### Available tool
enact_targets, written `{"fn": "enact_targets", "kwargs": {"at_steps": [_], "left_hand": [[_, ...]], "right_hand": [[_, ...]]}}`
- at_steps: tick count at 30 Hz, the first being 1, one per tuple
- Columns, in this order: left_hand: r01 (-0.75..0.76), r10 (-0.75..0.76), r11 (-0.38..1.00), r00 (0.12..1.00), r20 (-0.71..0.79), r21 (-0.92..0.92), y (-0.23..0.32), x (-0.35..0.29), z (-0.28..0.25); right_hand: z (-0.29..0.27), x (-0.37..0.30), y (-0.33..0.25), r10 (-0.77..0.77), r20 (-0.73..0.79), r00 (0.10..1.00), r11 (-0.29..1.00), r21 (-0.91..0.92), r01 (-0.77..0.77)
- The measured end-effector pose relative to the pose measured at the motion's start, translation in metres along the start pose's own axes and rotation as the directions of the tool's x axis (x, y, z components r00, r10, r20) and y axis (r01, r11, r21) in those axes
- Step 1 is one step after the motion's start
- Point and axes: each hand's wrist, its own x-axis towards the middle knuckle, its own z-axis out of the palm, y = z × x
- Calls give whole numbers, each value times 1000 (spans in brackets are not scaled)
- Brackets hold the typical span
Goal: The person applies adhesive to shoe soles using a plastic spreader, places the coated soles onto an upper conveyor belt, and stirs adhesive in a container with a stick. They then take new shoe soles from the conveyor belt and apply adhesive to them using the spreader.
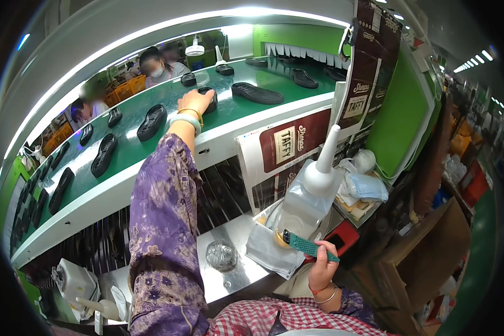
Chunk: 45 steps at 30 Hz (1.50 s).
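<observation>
On the green conveyor belt, my left hand reaches out and closes round a black shoe sole, which it partly covers. A larger black sole lies just right of it, and another sole to its left. Down by my lap, my right hand grips the green handle of a brush. The brush's dark head points left, close to a yellowish rim beside a translucent squeeze bottle with a long white nozzle.
Several more soles lie along the belt. A clear-wrapped round lump sits on the metal shelf. Printed cardboard stands behind the bottle; a blue face mask and a red box are right. People sit beyond the belt.
</observation>
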Motion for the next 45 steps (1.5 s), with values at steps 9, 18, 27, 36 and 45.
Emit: {"fn": "enact_targets", "kwargs": {"at_steps": [9,18,27,36,45], "left_hand": [[-14,-24,984,978,208,180,-28,51,26],[112,225,-184,972,70,-977,-26,-50,-28],[109,230,-1,967,106,-994,-63,-368,-33],[752,331,-348,657,677,-560,-125,-446,17],[779,312,-513,560,768,-360,-141,-459,66]], "right_hand": [[3,0,0,-9,73,997,995,-98,16],[-9,44,-9,189,166,968,981,-60,-182],[-1,77,36,161,328,931,914,-405,-16],[0,75,38,306,305,902,887,-434,-154],[-2,78,30,380,363,851,909,-319,-270]]}}
